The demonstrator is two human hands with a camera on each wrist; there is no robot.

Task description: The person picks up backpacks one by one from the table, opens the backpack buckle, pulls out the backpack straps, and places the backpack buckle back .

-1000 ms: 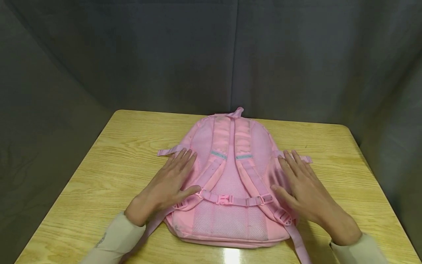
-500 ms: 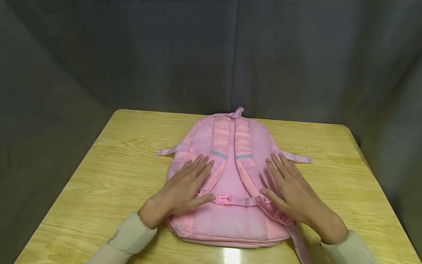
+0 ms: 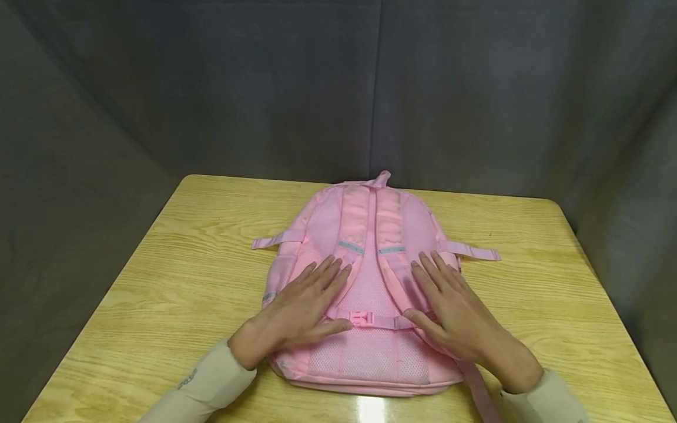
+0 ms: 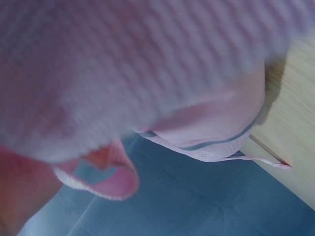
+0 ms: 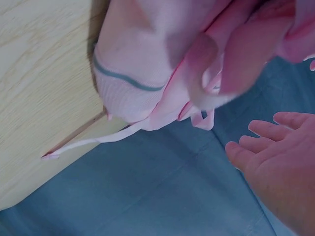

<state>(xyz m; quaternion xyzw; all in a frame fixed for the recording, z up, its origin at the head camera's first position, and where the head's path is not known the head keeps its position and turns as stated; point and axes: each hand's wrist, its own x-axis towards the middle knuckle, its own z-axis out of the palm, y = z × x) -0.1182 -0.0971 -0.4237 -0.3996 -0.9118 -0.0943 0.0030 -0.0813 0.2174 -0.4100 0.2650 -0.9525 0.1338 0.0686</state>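
Observation:
A pink backpack (image 3: pixel 370 358) lies with its strap side up, its top toward the back of the table. My left hand (image 3: pixel 304 308) is spread over the left shoulder strap, fingers straight and thumb beside the pink chest buckle (image 3: pixel 361 319), which is fastened. On the other side, my right hand (image 3: pixel 460 311) lies palm down over the lower right strap, its fingers extended. Pink mesh fabric (image 4: pixel 162 59) fills much of the left wrist view. The right wrist view shows my right hand (image 5: pixel 280 162) with straight fingers and a strap loop (image 5: pixel 256 54) near the camera.
A wood-grain table (image 3: pixel 174 282) carries the backpack. Dark cloth (image 3: pixel 285 88) hangs behind and at both sides. Loose strap ends (image 3: pixel 471 251) stick out on each side, and a longer strap (image 3: pixel 481 393) trails toward the front right.
Both hands have moved inward from the backpack's sides toward its middle straps, fingers staying straight. The left side pocket and strap end now show. The backpack has stayed in place.

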